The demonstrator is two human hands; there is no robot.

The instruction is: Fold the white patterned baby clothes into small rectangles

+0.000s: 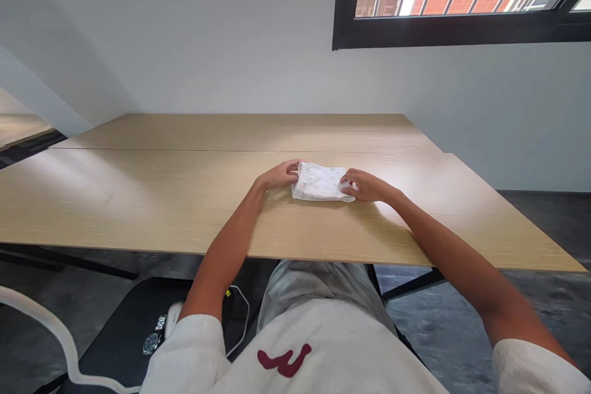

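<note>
My left hand and my right hand rest on the two short ends of a small folded cloth — white, with a faint print. The fingers of each hand curl onto the cloth's edge; whether they pinch it or only press, I cannot tell. The cloth lies flat on the wooden table, near its front edge, below the window.

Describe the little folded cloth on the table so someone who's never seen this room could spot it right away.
On the wide light-wood table below the dark-framed window, look at the near middle. There the left hand and right hand touch either end of the folded cloth. It is white with a faint small print, the only item on the tabletop.
</note>
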